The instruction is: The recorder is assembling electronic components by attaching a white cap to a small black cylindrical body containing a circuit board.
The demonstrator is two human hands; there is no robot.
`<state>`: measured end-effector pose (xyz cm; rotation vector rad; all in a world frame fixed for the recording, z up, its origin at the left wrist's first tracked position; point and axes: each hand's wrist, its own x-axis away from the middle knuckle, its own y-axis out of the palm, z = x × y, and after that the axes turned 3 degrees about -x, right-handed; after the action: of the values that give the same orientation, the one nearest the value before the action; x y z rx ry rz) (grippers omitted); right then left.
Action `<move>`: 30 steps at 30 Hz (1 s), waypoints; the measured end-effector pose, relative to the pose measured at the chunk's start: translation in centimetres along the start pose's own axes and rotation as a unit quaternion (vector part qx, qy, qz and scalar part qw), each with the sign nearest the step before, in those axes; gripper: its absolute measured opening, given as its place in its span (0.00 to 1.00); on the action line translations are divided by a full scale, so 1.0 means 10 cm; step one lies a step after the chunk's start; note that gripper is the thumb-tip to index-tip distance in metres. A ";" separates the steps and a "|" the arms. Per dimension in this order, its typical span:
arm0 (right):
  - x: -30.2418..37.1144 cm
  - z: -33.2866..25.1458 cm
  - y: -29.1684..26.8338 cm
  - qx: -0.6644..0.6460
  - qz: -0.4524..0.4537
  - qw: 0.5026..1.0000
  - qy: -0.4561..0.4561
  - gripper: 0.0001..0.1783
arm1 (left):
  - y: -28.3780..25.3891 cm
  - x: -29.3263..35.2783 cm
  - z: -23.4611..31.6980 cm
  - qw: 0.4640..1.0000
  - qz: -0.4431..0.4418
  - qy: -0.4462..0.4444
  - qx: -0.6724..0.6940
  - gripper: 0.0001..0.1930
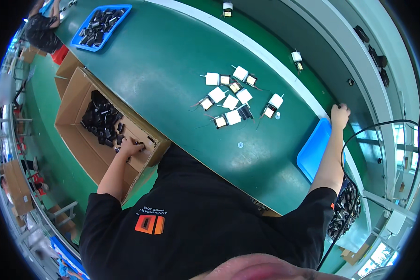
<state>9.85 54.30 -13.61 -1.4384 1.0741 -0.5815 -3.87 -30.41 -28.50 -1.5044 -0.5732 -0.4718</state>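
My left hand (131,148) reaches into an open cardboard box (72,109) on my left. Its fingers are bent round a small dark piece, too small to make out, beside a heap of black parts (98,119) on the box floor. Stretched out to the right, my right hand (340,115) is closed above the far edge of the green table (172,60). Something dark shows at its fingertips, but its kind is unclear. Beneath that forearm lies a blue tray (311,151), partly covered by the arm.
Several small white-and-black units with thin wires (233,116) lie mid-table. Another blue tray (95,43), full of black parts, sits far left. Similar units (297,60) rest on a green strip (275,51) beyond the table's pale edge. A black cable (382,123) loops near my right arm.
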 end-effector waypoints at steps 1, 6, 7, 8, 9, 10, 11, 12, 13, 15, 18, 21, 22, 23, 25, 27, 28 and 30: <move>-0.04 0.07 0.01 -0.004 0.022 1.000 0.005 0.21 | 0.05 0.01 -0.02 1.000 -0.002 -0.001 0.001 0.37; -0.10 0.16 -0.07 -0.144 0.029 0.987 -0.062 0.15 | 0.06 -0.11 -0.02 0.980 -0.068 0.021 0.187 0.28; 0.00 -0.11 -0.13 -0.253 0.002 0.965 -0.060 0.13 | 0.07 -0.16 -0.07 0.980 -0.069 0.020 0.186 0.28; 0.15 -0.31 -0.17 -0.345 0.000 0.935 -0.087 0.13 | 0.11 -0.25 -0.15 0.979 -0.072 0.051 0.185 0.26; 0.35 -0.53 -0.21 -0.433 -0.001 0.895 -0.112 0.13 | 0.13 -0.31 -0.18 0.977 -0.076 0.083 0.183 0.25; 0.63 -0.85 -0.30 -0.458 -0.018 0.872 -0.170 0.11 | 0.10 -0.30 -0.16 0.982 -0.049 0.086 0.158 0.21; 0.92 -1.22 -0.45 -0.453 -0.051 0.862 -0.221 0.11 | 0.08 -0.33 -0.17 0.983 -0.050 0.090 0.153 0.21; 1.25 -1.56 -0.60 -0.447 -0.079 0.845 -0.282 0.11 | 0.06 -0.36 -0.17 0.984 -0.074 0.118 0.107 0.17; 1.45 -1.76 -0.65 -0.403 -0.094 0.823 -0.389 0.10 | 0.02 -0.40 -0.17 0.983 -0.093 0.145 0.061 0.14; 1.76 -2.08 -0.72 -0.365 -0.187 0.790 -0.456 0.09 | -0.05 -0.40 -0.21 0.983 -0.066 0.171 0.020 0.13; 1.61 -2.17 -0.64 -0.365 -0.176 0.743 -0.533 0.09 | -0.54 -0.19 0.03 0.980 -0.105 0.158 -0.064 0.12; 0.88 -2.00 -0.37 -0.348 0.005 0.839 -0.419 0.05 | -1.32 0.32 0.33 0.963 -0.205 0.172 -0.001 0.12; 0.58 -1.95 -0.27 -0.346 0.029 0.876 -0.336 0.08 | -1.46 0.48 0.34 0.960 -0.176 0.211 0.056 0.12; 0.26 -1.84 -0.15 -0.229 0.007 0.936 -0.268 0.19 | -1.62 0.64 0.38 0.951 -0.144 0.252 0.110 0.12; -0.21 -1.40 0.39 -0.075 -0.085 0.991 -0.077 0.39 | -2.16 1.08 0.72 0.938 -0.150 0.256 0.179 0.13; -0.22 -1.58 0.55 -0.070 -0.159 0.985 -0.023 0.41 | -2.39 1.36 0.79 0.915 -0.142 0.273 0.260 0.14; -0.16 -1.62 0.54 -0.052 -0.130 0.987 -0.077 0.36 | -2.53 1.55 0.85 0.905 -0.137 0.286 0.285 0.13; 0.03 -1.74 0.45 -0.103 -0.080 0.981 -0.141 0.26 | -2.39 1.65 0.79 0.807 -0.147 0.406 0.403 0.13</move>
<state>-6.01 45.97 -14.72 -1.7414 0.8149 -0.3709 -6.23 -22.12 0.31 -0.3065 -0.2423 -0.9079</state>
